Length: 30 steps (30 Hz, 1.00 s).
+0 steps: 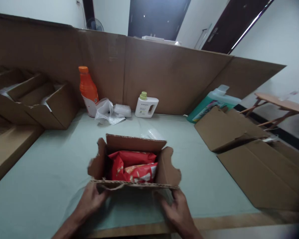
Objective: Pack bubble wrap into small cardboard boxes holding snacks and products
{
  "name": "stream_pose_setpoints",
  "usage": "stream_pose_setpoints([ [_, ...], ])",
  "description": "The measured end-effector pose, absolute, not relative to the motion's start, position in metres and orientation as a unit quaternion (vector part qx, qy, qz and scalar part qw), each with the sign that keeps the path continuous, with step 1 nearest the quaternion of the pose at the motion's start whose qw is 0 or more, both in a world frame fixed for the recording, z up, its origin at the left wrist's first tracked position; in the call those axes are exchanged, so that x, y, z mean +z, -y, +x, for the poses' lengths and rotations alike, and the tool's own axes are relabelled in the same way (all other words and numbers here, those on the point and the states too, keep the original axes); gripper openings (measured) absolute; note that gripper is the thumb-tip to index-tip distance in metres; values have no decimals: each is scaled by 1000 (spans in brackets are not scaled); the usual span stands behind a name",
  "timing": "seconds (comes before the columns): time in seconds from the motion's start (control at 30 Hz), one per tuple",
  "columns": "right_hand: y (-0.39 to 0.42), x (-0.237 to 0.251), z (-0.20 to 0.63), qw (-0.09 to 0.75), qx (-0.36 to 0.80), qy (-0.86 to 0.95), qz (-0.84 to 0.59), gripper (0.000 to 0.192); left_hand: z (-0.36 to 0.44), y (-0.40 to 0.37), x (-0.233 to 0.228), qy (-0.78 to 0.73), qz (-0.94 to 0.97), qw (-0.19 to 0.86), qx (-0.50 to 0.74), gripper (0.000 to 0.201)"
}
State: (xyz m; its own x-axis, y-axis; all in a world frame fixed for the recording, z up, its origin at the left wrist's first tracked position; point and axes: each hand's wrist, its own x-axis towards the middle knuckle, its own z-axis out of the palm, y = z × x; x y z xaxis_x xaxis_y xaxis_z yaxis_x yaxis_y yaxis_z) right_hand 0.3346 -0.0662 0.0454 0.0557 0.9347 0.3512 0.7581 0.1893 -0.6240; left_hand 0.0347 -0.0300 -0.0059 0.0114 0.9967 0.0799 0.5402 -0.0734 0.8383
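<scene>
A small open cardboard box (164, 169) stands at the near middle of the pale green table (45, 172), its flaps spread. Red snack packets (133, 166) lie inside it. My left hand (91, 200) grips the box's near left corner under the front flap. My right hand (176, 209) holds the near right corner. Both hands are blurred by motion.
An orange drink bottle (87, 89), crumpled plastic wrap (107, 111) and a white bottle with a green cap (146, 105) stand along the tall cardboard wall (169, 73). A teal jug (211, 101) and flattened cardboard (251, 156) lie right. Open cartons (40, 103) sit left.
</scene>
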Motion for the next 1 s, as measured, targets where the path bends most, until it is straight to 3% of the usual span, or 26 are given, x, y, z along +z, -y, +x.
stream_pose_setpoints([
  [0.1,44,42,305,387,180,686,-590,43,7,4,5,-632,574,361,375,42],
  [0.23,3,41,294,389,275,712,-516,64,-13,-20,-2,-687,511,312,412,58],
  [0.37,-43,37,335,370,207,737,-526,51,-11,-21,-15,-673,482,358,432,60],
  [0.5,-99,27,382,338,106,685,-637,61,-4,-18,-16,-673,475,375,426,56],
  [0.57,-125,21,393,345,103,657,-662,53,2,-21,-12,-683,475,364,418,56],
  [0.7,-146,20,402,414,114,606,-670,22,19,-32,-2,-682,487,344,424,56],
  [0.87,-84,41,420,534,104,480,-689,37,35,-27,1,-656,487,335,470,53],
  [1.0,4,49,412,646,261,310,-647,37,45,15,-6,-647,454,297,536,64],
])
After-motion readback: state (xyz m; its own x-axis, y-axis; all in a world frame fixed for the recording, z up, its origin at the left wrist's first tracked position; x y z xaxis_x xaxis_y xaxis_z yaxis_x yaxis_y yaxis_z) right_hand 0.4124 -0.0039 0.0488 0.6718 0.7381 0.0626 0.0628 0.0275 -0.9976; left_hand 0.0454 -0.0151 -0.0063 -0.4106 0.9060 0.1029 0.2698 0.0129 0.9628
